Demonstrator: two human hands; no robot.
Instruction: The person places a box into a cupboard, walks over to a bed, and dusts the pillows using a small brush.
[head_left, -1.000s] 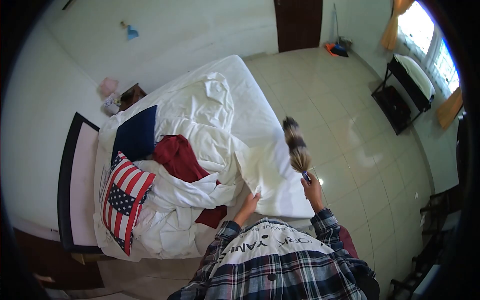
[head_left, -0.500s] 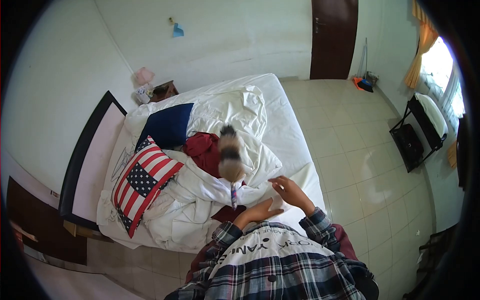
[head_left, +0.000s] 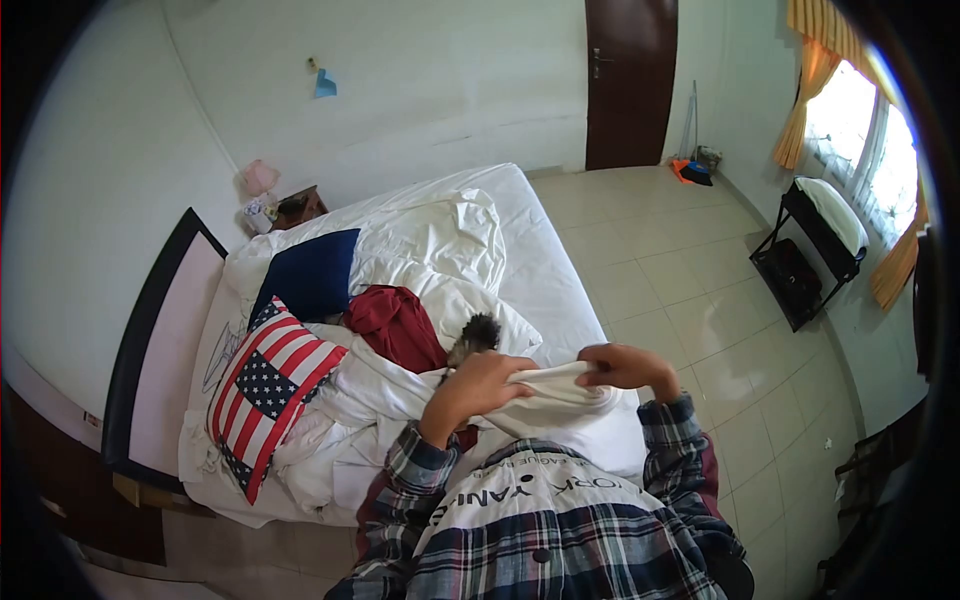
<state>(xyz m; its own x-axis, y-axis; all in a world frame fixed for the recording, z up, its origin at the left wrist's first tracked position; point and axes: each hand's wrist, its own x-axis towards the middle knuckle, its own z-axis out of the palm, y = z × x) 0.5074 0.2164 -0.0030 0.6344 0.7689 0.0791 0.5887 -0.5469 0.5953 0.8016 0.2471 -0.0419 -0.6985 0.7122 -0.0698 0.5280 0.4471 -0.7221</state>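
A length of white sheet is stretched between my two hands, its upper edge raised above the bed. Closed on the edge at the left is my left hand. Fingers of my right hand pinch the same edge farther right. Just beyond my left hand shows the dark fluffy tip of a feather duster; the rest of it is mostly hidden behind that hand. A crumpled dark red cloth lies on the white bedding to the left of the duster.
On the bed rest a navy pillow and a stars-and-stripes pillow near the headboard. Tiled floor runs along the right, with a black folding rack by the window. A broom stands near the door.
My hands have moved apart and up, now closed on the sheet's edge and lifting it. The duster shows lower in the view and is largely covered by my left hand. The view has shifted right.
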